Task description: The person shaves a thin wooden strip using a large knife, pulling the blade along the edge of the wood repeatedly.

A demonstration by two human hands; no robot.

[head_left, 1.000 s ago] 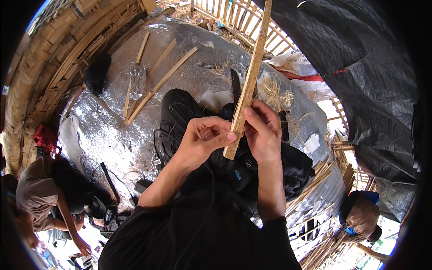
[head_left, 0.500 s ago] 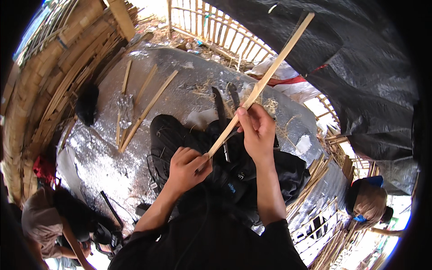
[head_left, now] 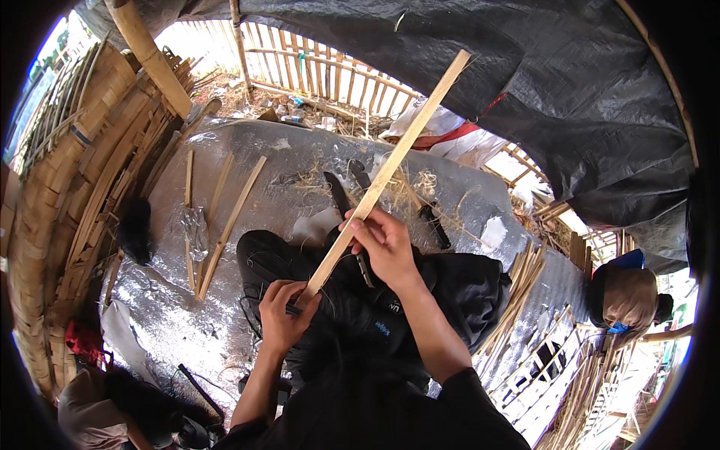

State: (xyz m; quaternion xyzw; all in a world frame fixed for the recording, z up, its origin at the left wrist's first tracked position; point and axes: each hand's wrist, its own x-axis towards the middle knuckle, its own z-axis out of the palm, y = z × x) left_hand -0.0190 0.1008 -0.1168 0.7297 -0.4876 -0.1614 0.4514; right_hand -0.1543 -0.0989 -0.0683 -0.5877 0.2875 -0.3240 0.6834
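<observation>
A long, flat, pale yellow strip of split wood (head_left: 411, 139) is up in the air in front of the person, over their lap. It slants from low on the left, near the body, to high on the right, far from the body. Both hands are closed on it, and the hands are apart from each other.

The left hand (head_left: 283, 316) is lower and closer to the body. Its fingers bend around the near end of the strip, with the back of the hand facing up. The left arm comes up from the bottom edge, almost straight. The right hand (head_left: 385, 247) is higher up the strip. It pinches the strip between the thumb and the fingers, and its arm leans in to the left from the black sleeve (head_left: 487, 401). The far end of the strip sticks out with nobody holding it.

Under the strip lies a knife with a dark, flat blade (head_left: 337, 192). Part of it hides behind the strip. Thin, curly, straw-coloured shavings (head_left: 426, 184) lie to the right, on the shiny silver mat (head_left: 277, 144). On the left side of the mat are three thin wooden strips (head_left: 234, 221), with a crumpled bit of see-through plastic (head_left: 195, 231) on them.
</observation>
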